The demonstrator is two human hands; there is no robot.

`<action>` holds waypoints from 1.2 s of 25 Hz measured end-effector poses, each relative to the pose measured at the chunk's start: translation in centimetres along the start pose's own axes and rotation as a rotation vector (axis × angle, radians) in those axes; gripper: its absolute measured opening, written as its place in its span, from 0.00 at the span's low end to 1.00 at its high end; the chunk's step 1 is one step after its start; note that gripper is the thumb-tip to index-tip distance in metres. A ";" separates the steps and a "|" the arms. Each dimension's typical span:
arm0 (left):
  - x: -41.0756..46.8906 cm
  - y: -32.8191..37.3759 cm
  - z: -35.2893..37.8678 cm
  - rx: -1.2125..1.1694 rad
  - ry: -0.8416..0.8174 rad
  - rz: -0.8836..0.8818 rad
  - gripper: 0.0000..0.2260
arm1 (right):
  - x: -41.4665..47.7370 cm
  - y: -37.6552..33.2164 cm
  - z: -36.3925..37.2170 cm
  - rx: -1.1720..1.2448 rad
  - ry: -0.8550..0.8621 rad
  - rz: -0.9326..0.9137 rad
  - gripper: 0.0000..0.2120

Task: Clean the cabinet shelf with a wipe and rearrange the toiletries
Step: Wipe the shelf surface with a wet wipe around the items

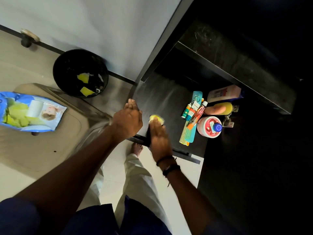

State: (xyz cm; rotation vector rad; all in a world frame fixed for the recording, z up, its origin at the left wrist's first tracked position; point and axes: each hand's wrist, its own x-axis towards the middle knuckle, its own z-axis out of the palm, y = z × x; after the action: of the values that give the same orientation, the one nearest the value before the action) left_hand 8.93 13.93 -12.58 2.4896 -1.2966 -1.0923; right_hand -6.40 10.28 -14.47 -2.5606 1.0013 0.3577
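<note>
Hands: two in the head view. The left hand (128,119) lies at the front left edge of the shelf (160,95), its grip spread flat with the fingers straight and close together, holding nothing. The right hand (158,138) lies palm down on the shelf, its fingers laid flat over the wipe.
Wipe: one yellow wipe (155,118), pressed onto the shelf near its front edge; only a crumpled edge shows beyond the fingertips.
Combs: two, a teal comb (197,95) and a yellow-green comb (183,137) just beside it, both partly under the tubes.
Tubes: a cluster of slim tubes (193,114) lying across the combs; three or four, too closely packed to count surely.
Jar: one pink jar (209,129) at the right of the combs, with a blue-capped bottle (217,127) overlapping it.
Bottles: one white and pink lotion bottle (223,94) on its side at the back, and one yellow bottle (223,107) on its side in front of it.
Bin: one black bin (79,73) on the floor to the left, holding two yellow scraps.
Packet: one blue wipe packet (30,111) on the beige worktop (42,150), cut off at the left edge.
Hard to see: the cabinet's right side is in deep shadow; the right hand is blurred; labels are unreadable.
</note>
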 end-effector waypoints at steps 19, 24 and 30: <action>0.5 -1.9 1.2 0.064 0.058 0.117 0.24 | 9.6 6.3 -5.9 -0.183 -0.020 0.307 0.30; 0.7 -2.2 1.9 0.058 0.096 0.150 0.26 | 15.0 3.1 -7.3 -0.101 -0.021 0.272 0.25; 0.6 -2.3 1.1 0.047 0.107 0.200 0.24 | 12.9 3.3 -6.6 -0.130 0.007 0.109 0.27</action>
State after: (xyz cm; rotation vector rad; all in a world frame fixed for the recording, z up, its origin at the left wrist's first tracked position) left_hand 9.98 15.11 -14.69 2.3514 -1.5166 -0.8807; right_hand 1.23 -2.49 -13.96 -2.6291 1.1583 0.4578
